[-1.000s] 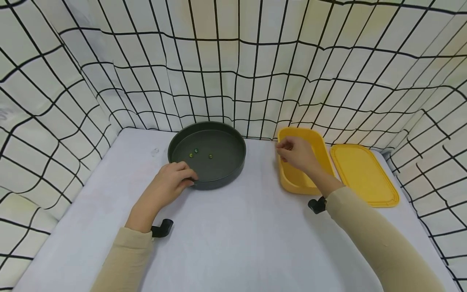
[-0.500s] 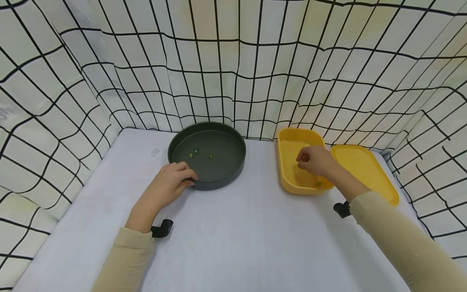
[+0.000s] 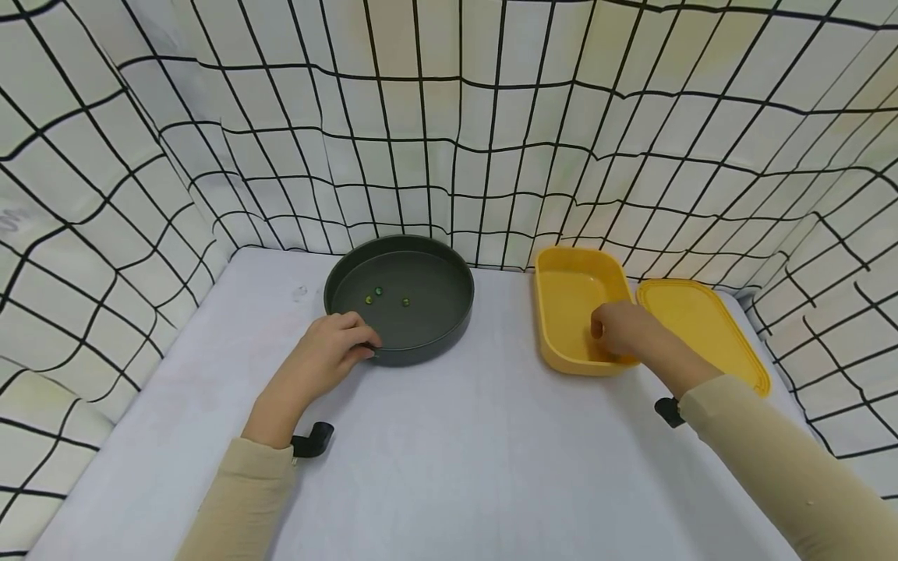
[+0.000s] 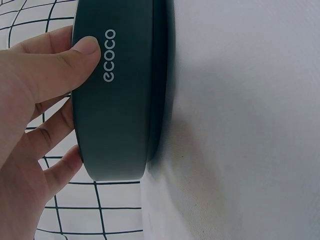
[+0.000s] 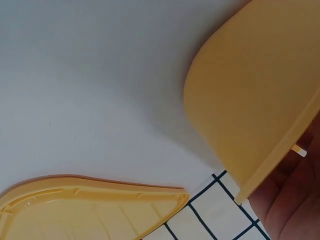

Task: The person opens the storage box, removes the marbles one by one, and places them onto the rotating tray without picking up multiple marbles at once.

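Observation:
My left hand (image 3: 324, 352) pinches the near-left rim of a round dark green pan (image 3: 421, 335). In the left wrist view my thumb (image 4: 86, 46) presses the pan's outer wall (image 4: 117, 125) beside white "ecoco" lettering, with the fingers behind the rim. Several small green marbles lie in the pan, one marble (image 3: 405, 302) near the middle. My right hand (image 3: 627, 331) reaches down into the near right part of a yellow box (image 3: 568, 312). Its fingertips are hidden; the right wrist view shows only part of the hand (image 5: 295, 200) behind the box wall (image 5: 250, 95).
A yellow lid (image 3: 701, 319) lies flat to the right of the box, partly behind the right forearm. A white cloth (image 3: 449, 467) covers the table. Black-gridded white sheets (image 3: 449, 156) stand along the back and both sides.
My right hand has moved right and lower into the box, over the spot where a small green marble showed half a second ago. The left hand and pan stay put.

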Demonstrator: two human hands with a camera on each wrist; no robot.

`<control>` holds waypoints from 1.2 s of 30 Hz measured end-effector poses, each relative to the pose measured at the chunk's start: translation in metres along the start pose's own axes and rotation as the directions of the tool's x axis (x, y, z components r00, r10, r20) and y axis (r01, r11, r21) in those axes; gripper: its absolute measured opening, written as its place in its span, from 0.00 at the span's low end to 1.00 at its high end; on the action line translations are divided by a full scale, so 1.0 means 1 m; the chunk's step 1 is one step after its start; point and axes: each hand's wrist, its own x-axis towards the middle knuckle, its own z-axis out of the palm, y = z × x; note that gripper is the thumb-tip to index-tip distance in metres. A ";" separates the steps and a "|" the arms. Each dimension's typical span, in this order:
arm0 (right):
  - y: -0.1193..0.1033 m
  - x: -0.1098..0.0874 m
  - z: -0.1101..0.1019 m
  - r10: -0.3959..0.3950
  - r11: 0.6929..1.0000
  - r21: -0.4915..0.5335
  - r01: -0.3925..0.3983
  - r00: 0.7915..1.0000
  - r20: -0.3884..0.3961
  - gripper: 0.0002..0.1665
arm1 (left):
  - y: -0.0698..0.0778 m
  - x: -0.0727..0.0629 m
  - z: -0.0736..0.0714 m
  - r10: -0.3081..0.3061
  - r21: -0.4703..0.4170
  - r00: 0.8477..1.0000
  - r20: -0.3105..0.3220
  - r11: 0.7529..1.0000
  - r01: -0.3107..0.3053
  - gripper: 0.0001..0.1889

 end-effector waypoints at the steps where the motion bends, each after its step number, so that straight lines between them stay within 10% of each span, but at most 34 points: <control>1: 0.000 0.000 0.001 0.001 1.000 -0.007 -0.001 1.000 0.006 0.06 | 0.000 0.000 0.000 -0.002 0.001 1.000 0.002 1.000 0.001 0.09; 28: -0.018 0.004 0.004 -0.052 0.998 0.040 0.046 0.982 0.180 0.05 | -0.001 -0.001 0.002 0.013 -0.004 1.000 -0.021 1.000 -0.013 0.11; 36: -0.023 0.001 -0.003 -0.108 0.965 0.254 0.062 0.979 0.173 0.04 | -0.002 0.000 0.002 0.009 0.000 1.000 -0.015 1.000 -0.009 0.11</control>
